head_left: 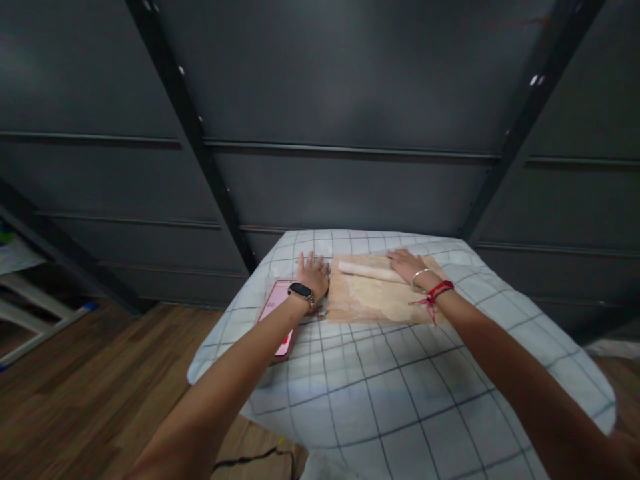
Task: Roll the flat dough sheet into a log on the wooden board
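My left hand (313, 275) rests on the cloth at the left edge of a wooden board (336, 303), its fingers spread and holding nothing. A pale rolling pin (367, 270) lies across the upper part of the board. Over its right end is my right hand (406, 265), which grips it and hides that end. Below the pin, a thin, pale, flattened sheet that looks like dough (385, 298) covers much of the board. Close to my left wrist, a phone in a pink case (274, 308) lies with its screen lit, partly covered by my forearm.
A white checked cloth (360, 380) covers the small table under the board. Dark grey panels (350, 193) rise right behind it. A white frame (35, 320) stands at the far left on the wooden floor (125, 373). A black cable (250, 460) runs below the table.
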The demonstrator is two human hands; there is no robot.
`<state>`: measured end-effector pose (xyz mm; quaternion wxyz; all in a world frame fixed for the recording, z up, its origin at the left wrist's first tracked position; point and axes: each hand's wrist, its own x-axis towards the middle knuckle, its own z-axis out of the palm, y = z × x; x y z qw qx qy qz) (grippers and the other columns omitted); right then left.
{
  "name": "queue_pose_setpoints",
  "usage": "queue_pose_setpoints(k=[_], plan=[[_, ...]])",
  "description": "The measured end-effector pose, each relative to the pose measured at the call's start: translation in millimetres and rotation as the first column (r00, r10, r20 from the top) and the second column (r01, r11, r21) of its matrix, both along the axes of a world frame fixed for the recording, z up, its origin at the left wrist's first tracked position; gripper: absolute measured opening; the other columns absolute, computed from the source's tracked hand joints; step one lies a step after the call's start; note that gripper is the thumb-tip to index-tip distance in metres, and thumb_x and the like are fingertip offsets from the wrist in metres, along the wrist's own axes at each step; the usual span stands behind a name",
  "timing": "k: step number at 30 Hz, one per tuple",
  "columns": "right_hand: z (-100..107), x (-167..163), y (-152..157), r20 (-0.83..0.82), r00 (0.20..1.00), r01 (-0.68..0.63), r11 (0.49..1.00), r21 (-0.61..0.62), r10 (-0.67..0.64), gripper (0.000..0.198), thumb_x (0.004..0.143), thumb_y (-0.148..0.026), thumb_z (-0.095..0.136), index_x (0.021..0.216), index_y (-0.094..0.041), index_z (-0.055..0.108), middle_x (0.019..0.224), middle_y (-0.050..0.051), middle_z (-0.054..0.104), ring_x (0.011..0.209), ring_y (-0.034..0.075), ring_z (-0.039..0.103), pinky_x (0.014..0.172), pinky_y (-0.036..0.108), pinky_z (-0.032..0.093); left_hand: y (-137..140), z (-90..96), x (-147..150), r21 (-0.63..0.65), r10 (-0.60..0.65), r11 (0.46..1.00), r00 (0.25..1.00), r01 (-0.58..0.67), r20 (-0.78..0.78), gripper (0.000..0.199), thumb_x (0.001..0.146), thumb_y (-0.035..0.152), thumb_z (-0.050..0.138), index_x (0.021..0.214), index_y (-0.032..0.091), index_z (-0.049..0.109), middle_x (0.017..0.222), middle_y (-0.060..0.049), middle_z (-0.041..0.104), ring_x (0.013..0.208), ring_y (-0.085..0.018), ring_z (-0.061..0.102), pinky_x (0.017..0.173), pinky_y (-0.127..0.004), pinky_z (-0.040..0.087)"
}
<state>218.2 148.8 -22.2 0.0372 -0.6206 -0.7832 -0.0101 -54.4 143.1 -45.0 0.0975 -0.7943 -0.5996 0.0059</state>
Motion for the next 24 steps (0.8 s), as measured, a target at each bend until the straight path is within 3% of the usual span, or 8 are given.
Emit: queue_pose_setpoints(k=[4,6,13,17,20,22,24], plan=[[-11.4,2.6,-49.6,-0.036,0.996,-0.08,0.996,-0.049,0.078,0.05,0.097,-0.029,0.017,0.142,-0.027,0.038,0.148,0.0,0.037,0.137,0.022,0.027,0.109,0.05,0.024,-1.3,2.3,0.0,-0.01,-0.018,1.0,1.0,0.017,-0.018,0.048,0.093,0.026,0.03,0.138,0.018,0.046,0.148,-0.008,0.036,0.141,-0.033,0.012,0.11,-0.056,-0.003],[-11.6,1.9,-59.7,-0.055,0.993,-0.11,0.992,-0.055,0.107,0.052,0.097,-0.031,0.014,0.144,-0.028,0.034,0.15,-0.002,0.032,0.139,0.022,0.022,0.111,0.053,0.02,-0.7,1.6,-0.4,-0.017,-0.028,0.999,1.0,0.028,0.005,0.048,0.092,0.024,0.031,0.137,0.018,0.046,0.147,-0.009,0.037,0.141,-0.033,0.012,0.11,-0.057,-0.003],[9.3,-7.4,3.3,-0.096,0.995,-0.002,1.0,-0.028,-0.001,0.051,0.097,-0.033,0.017,0.146,-0.024,0.03,0.151,0.005,0.03,0.139,0.025,0.022,0.11,0.055,0.02,0.2,0.4,1.0,-0.012,0.011,1.0,1.0,-0.011,-0.016,0.049,0.093,0.026,0.027,0.138,0.02,0.045,0.145,-0.008,0.041,0.14,-0.03,0.017,0.11,-0.055,0.001],[-4.7,-2.5,-30.5,-0.082,0.993,-0.092,0.993,-0.076,0.085,0.049,0.097,-0.032,0.02,0.139,-0.025,0.043,0.145,0.004,0.041,0.136,0.022,0.03,0.11,0.047,0.027,-0.9,2.8,1.2,-0.032,-0.004,0.999,0.999,0.002,-0.046,0.05,0.093,0.025,0.028,0.14,0.018,0.043,0.146,-0.008,0.039,0.14,-0.031,0.018,0.111,-0.053,0.001],[-14.5,-0.4,-69.1,-0.062,0.981,-0.185,0.982,-0.037,0.183,0.049,0.097,-0.029,0.02,0.141,-0.022,0.042,0.145,0.005,0.042,0.138,0.024,0.026,0.111,0.051,0.021,0.6,2.8,0.8,-0.048,-0.018,0.999,0.999,0.016,-0.046,0.05,0.092,0.023,0.029,0.14,0.016,0.042,0.146,-0.009,0.038,0.141,-0.031,0.015,0.111,-0.053,-0.001],[-12.1,-2.6,-69.4,-0.069,0.985,-0.162,0.987,-0.013,0.161,0.05,0.097,-0.029,0.02,0.142,-0.021,0.04,0.146,0.006,0.04,0.139,0.025,0.024,0.112,0.052,0.017,2.5,1.7,0.7,-0.057,-0.028,0.998,0.999,0.026,-0.031,0.05,0.092,0.023,0.029,0.14,0.015,0.042,0.146,-0.009,0.039,0.141,-0.031,0.014,0.111,-0.052,-0.002],[-4.2,-6.9,-44.9,-0.083,0.995,-0.061,0.998,-0.024,0.058,0.05,0.098,-0.03,0.017,0.144,-0.022,0.035,0.148,0.004,0.036,0.14,0.025,0.02,0.112,0.055,0.014,4.1,0.3,0.9,-0.065,-0.023,0.998,1.0,0.022,-0.009,0.05,0.092,0.024,0.029,0.14,0.015,0.042,0.145,-0.01,0.039,0.141,-0.031,0.015,0.111,-0.053,-0.001]])
